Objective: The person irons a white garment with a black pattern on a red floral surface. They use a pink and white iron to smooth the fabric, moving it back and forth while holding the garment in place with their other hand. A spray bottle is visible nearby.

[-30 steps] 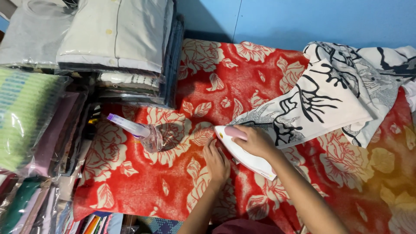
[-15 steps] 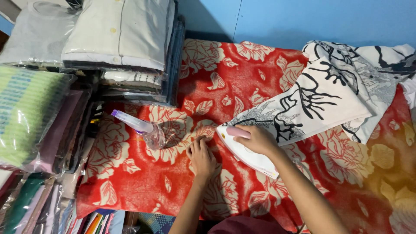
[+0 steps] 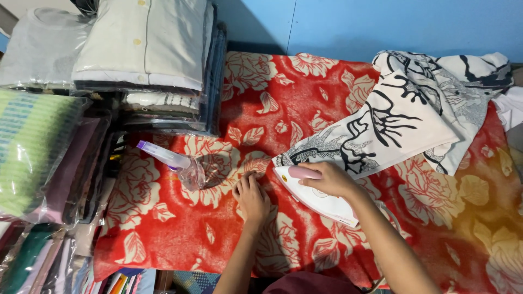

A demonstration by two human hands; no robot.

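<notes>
My right hand (image 3: 330, 179) grips the pink handle of a white clothes iron (image 3: 316, 197), whose tip points left at the edge of a white garment with black branch print (image 3: 392, 128). My left hand (image 3: 251, 197) lies flat, fingers together, on the red floral blanket (image 3: 305, 92) just left of the iron's tip. A clear spray bottle with a purple head (image 3: 173, 161) lies on its side a little left of that hand.
Stacks of folded clothes in clear plastic bags (image 3: 144, 51) fill the left side and back left corner. More bagged fabric (image 3: 32, 152) stands at the far left. A blue wall (image 3: 381, 24) runs behind the table.
My left hand has slid up and away from me along the blanket toward the garment's edge. The iron has barely shifted.
</notes>
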